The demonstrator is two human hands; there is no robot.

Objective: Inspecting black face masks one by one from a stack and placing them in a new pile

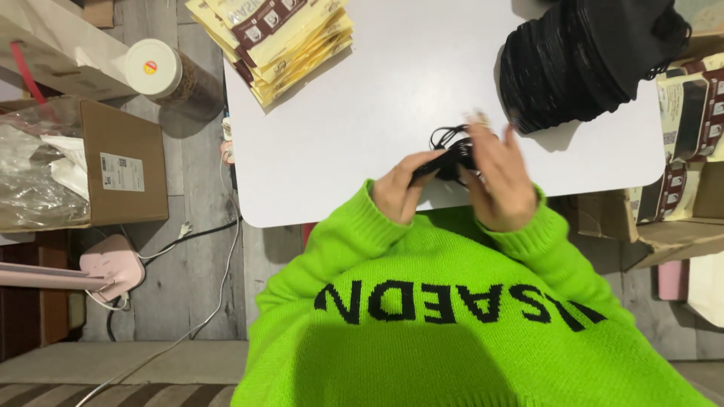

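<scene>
My left hand (398,194) pinches one end of a small black item with thin looped cords (450,148) at the near edge of the white table (392,105). My right hand (501,181) closes over the item's other end, its fingers slightly blurred. Both sleeves are bright green knit. A large heap of similar black pieces (581,60) lies on the table's far right, just beyond my right hand. A fanned stack of cream and brown flat packets (279,38) sits at the table's far left corner.
On the floor to the left stand a cardboard box with clear plastic inside (113,166), a jar with a white lid (162,75) and a pink device with cables (113,271). Open cartons with more packets (686,143) crowd the right side.
</scene>
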